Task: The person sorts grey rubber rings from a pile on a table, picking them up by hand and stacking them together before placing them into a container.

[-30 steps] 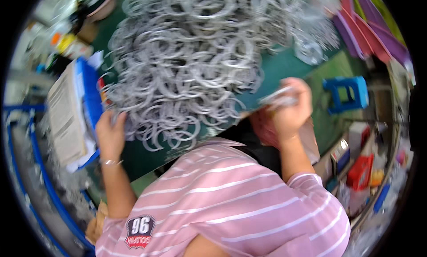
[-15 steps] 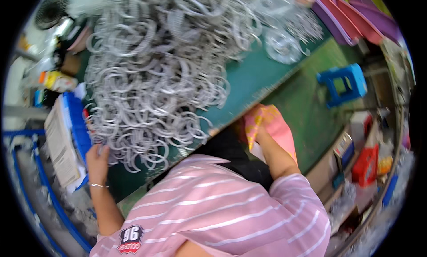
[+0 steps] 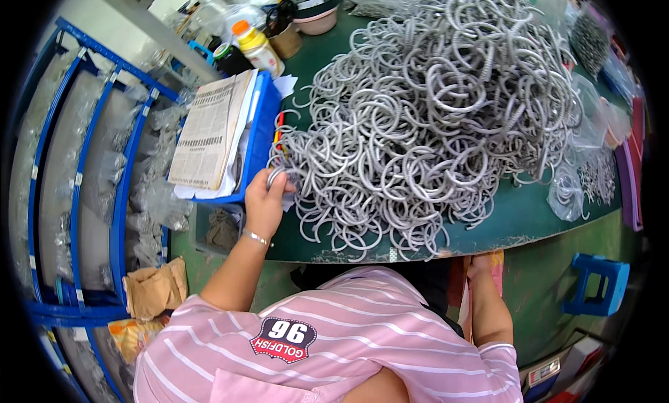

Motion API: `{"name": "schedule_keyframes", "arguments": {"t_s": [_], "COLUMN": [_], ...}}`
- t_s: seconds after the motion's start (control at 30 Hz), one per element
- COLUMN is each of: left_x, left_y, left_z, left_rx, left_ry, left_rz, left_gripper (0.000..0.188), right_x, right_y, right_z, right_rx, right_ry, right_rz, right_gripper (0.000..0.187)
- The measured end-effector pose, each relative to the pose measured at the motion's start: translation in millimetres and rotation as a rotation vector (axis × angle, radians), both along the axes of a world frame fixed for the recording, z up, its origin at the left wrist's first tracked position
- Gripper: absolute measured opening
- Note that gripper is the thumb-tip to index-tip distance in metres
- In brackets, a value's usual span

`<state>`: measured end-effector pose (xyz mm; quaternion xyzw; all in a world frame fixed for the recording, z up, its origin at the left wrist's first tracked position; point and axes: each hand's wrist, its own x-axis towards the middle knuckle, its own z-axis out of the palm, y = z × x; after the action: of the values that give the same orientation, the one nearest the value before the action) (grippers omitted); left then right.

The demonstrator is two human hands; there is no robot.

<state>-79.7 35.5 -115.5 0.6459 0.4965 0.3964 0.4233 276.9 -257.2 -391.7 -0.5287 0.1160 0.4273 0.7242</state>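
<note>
Blue racks (image 3: 125, 166) packed with clear bags line the left side of a green-floored workroom, where a worker in a pink striped shirt (image 3: 376, 326) leans up to a green table (image 3: 519, 218). Grey rings (image 3: 404, 134) by the score lie tangled across its top, heaped highest toward the far side and thinning out at the near edge. At the heap's left fringe, the worker's left hand (image 3: 265, 197), a bracelet (image 3: 256, 237) at the wrist, pinches grey ring stock (image 3: 277, 176) between thumb and curled fingers; how many pieces are in the grip cannot be told. Below the table's near edge, the right hand (image 3: 479, 263) reaches down beside a pink-and-yellow bag (image 3: 497, 274); partly hidden, its fingers cannot be read as spread or closed. Just beyond the left hand stands a blue bin (image 3: 263, 117) topped with newspaper (image 3: 209, 131), with an orange-capped bottle (image 3: 259, 51) behind it and a pink bowl (image 3: 317, 21) farther back. Small metal pieces (image 3: 597, 176) and a clear pouch (image 3: 566, 194) rest at the table's right end, near a purple tray (image 3: 629, 187). On the floor at right, a blue stool (image 3: 617, 288) stands apart from the table; at left, a brown paper bag (image 3: 157, 288) sits crumpled against the racks.
</note>
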Motion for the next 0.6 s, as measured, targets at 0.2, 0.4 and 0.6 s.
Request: {"name": "schedule_keyframes", "arguments": {"t_s": [0.2,0.4,0.6], "left_x": [-3.3,-10.4,-21.9], "left_y": [11.9,-9.4,-19.0], "left_z": [19.8,14.6,40.5], "left_rx": [-0.772,-0.736,-0.514], "left_ry": [-0.228,-0.460,-0.486], "left_rz": [-0.139,0.003,0.053], "left_gripper": [0.029,0.026,0.020], "right_x": [4.8,19.1,34.4], "right_y": [119.8,153.2,158.3], "right_z": [21.0,25.0,27.5], "right_rx": [-0.170,-0.427,-0.548], "right_ry": [-0.428,-0.897,-1.198], "right_rz": [0.356,0.678,0.875], "right_gripper": [0.026,0.029,0.032]}}
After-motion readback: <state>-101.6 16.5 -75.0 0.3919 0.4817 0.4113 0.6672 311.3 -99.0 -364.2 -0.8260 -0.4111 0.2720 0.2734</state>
